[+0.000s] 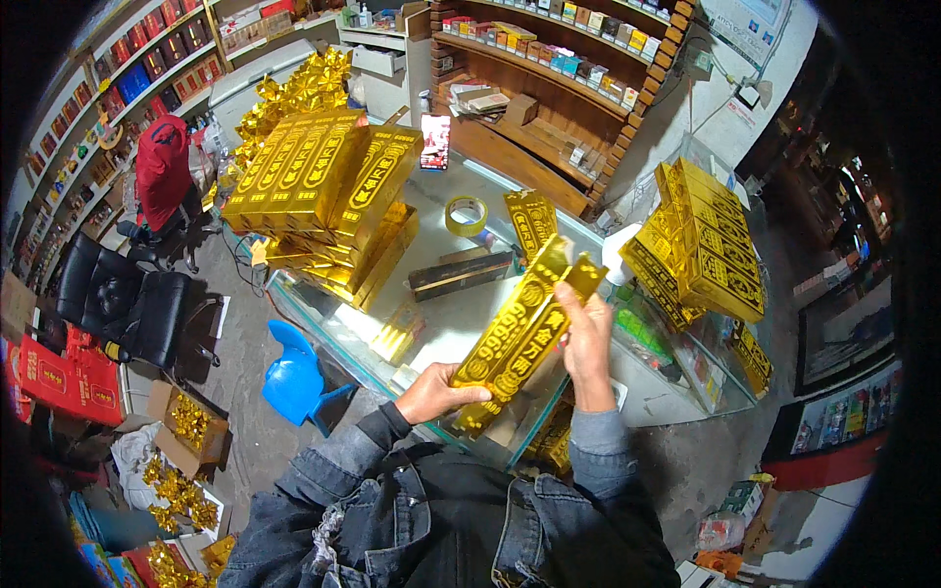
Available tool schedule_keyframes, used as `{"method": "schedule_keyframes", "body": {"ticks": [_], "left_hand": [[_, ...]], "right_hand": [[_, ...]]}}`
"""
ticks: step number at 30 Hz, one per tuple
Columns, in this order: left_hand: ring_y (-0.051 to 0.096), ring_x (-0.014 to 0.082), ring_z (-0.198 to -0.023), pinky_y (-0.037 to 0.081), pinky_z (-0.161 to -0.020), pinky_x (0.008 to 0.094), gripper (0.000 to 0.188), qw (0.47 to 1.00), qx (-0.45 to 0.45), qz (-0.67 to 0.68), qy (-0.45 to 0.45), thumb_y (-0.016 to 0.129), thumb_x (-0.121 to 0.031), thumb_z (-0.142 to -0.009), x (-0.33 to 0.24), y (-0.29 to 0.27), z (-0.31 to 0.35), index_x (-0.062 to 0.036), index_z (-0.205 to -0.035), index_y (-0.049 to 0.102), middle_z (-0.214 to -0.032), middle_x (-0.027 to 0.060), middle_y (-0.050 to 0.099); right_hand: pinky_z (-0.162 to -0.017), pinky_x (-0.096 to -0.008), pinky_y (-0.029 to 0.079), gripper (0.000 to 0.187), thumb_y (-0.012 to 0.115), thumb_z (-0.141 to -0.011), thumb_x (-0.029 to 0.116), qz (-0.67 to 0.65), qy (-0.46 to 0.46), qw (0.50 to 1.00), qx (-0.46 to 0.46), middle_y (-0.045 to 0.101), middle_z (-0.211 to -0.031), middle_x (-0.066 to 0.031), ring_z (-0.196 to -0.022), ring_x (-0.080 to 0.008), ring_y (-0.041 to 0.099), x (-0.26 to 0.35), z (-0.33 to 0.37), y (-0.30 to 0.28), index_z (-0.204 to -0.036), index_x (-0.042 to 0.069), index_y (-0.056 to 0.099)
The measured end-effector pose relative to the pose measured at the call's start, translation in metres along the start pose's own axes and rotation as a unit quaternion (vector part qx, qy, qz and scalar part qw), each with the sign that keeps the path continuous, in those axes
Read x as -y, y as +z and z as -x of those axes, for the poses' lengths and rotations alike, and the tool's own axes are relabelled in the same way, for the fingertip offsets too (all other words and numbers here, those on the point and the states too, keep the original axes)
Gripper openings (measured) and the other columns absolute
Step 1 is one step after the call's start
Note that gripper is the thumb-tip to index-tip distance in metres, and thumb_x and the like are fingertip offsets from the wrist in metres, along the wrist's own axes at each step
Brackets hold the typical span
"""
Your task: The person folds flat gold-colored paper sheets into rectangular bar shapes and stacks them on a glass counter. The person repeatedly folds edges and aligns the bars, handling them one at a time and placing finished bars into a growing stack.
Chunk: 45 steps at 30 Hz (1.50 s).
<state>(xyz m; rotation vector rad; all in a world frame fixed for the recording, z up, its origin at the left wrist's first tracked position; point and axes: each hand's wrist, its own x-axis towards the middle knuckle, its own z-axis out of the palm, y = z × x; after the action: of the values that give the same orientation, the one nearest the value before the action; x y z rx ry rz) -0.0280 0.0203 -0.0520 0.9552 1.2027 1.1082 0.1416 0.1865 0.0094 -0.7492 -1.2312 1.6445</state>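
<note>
Both hands hold a long gold paper box (518, 338) with dark printing, slanted above the glass counter (469, 191). My left hand (441, 394) grips its lower end, the thumb lying on the front face. Near the upper end, my right hand (588, 338) is closed round the right side, thumb on top. The upper end shows loose, upright flaps. Just beyond it, a flat gold piece (530, 218) lies on the counter. Beside that are a roll of clear tape (466, 216) and a dark, long block (461, 274).
Gold boxes (304, 171) are stacked at the counter's left, with more gold boxes (720, 240) at its right. A lit phone (435, 142) stands behind. Left of the counter are a blue plastic chair (294, 372) and a black office chair (123, 299). Shelves (549, 59) line the back.
</note>
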Motion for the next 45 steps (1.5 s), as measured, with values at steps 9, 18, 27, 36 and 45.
{"method": "schedule_keyframes", "body": {"ticks": [9, 18, 27, 36, 45], "left_hand": [[0.053, 0.0381, -0.115, 0.044, -0.098, 0.0404, 0.079, 0.82, -0.237, -0.436, 0.286, 0.081, -0.03, -0.078, -0.015, 0.013, -0.02, 0.0007, -0.137, 0.04, -0.126, 0.0224, 0.051], [0.051, 0.0422, -0.122, 0.043, -0.105, 0.0417, 0.081, 0.869, -0.208, -0.314, 0.32, 0.078, -0.015, -0.083, -0.028, 0.015, -0.019, -0.0001, -0.147, 0.031, -0.135, 0.0227, 0.048], [0.06, 0.0352, -0.113, 0.053, -0.093, 0.0401, 0.053, 0.816, -0.221, -0.369, 0.386, 0.075, -0.004, -0.082, -0.051, 0.011, -0.003, -0.019, -0.131, 0.061, -0.129, 0.0192, 0.052], [0.059, 0.035, -0.117, 0.048, -0.099, 0.0406, 0.037, 0.834, -0.245, -0.303, 0.39, 0.075, -0.008, -0.083, -0.064, 0.01, -0.003, -0.0041, -0.117, 0.062, -0.134, 0.019, 0.056], [0.062, 0.0313, -0.108, 0.051, -0.092, 0.0389, 0.027, 0.796, -0.211, -0.347, 0.448, 0.077, -0.005, -0.078, -0.068, 0.011, -0.003, -0.0062, -0.103, 0.066, -0.125, 0.0126, 0.063]], "right_hand": [[-0.084, -0.0357, 0.053, 0.062, 0.075, -0.088, 0.027, 0.354, -0.063, 0.932, 0.038, 0.063, -0.117, -0.0231, -0.099, -0.0252, 0.064, -0.002, 0.045, 0.037, -0.133, -0.003, 0.045], [-0.085, -0.0376, 0.054, 0.018, 0.069, -0.08, -0.004, 0.48, -0.352, 0.779, 0.197, 0.061, -0.121, -0.0133, -0.098, -0.0315, 0.064, 0.055, 0.048, 0.033, -0.098, 0.002, 0.067], [-0.083, -0.0407, 0.054, 0.025, 0.071, -0.079, -0.003, 0.47, -0.386, 0.767, 0.202, 0.065, -0.104, -0.0134, -0.093, -0.0337, 0.064, 0.045, 0.046, 0.039, -0.103, 0.004, 0.065], [-0.081, -0.0408, 0.054, 0.023, 0.072, -0.078, -0.001, 0.491, -0.409, 0.751, 0.167, 0.066, -0.107, -0.0122, -0.091, -0.0316, 0.065, 0.038, 0.052, 0.045, -0.099, 0.003, 0.066], [-0.077, -0.037, 0.052, 0.012, 0.066, -0.087, 0.005, 0.455, -0.363, 0.779, 0.234, 0.064, -0.1, -0.0131, -0.09, -0.0287, 0.063, 0.052, 0.042, 0.036, -0.098, 0.002, 0.063]]}}
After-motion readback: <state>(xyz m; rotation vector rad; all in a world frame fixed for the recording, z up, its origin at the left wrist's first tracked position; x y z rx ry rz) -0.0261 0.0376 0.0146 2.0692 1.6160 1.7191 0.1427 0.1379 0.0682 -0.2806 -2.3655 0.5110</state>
